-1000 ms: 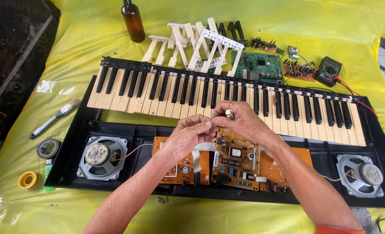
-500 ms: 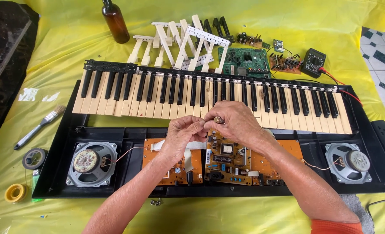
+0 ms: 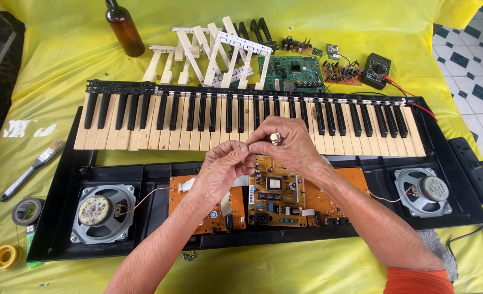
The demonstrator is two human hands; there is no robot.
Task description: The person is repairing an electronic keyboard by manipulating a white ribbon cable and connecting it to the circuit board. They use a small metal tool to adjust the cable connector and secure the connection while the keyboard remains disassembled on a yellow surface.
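An opened electronic keyboard [image 3: 143, 117] lies on a yellow cloth, its black base [image 3: 459, 179] showing two speakers and orange circuit boards [image 3: 277, 198]. My left hand [image 3: 225, 166] and my right hand [image 3: 285, 144] meet above the boards, fingertips pinched together on something small that I cannot make out. A silver ring sits on a finger of my right hand. A white flat ribbon cable [image 3: 226, 202] runs from the left board up under my left hand.
Loose white and black keys [image 3: 208, 51], a brown bottle [image 3: 124, 27], a green circuit board [image 3: 290, 71], small boards and a multimeter [image 3: 376, 69] lie behind. A brush [image 3: 32, 169], tape rolls [image 3: 26, 211] and solder sit left. A power strip [image 3: 472, 169] lies right.
The view has shifted, so everything sits slightly lower and to the right in the frame. Both hands stay pinched together over the boards with little movement.
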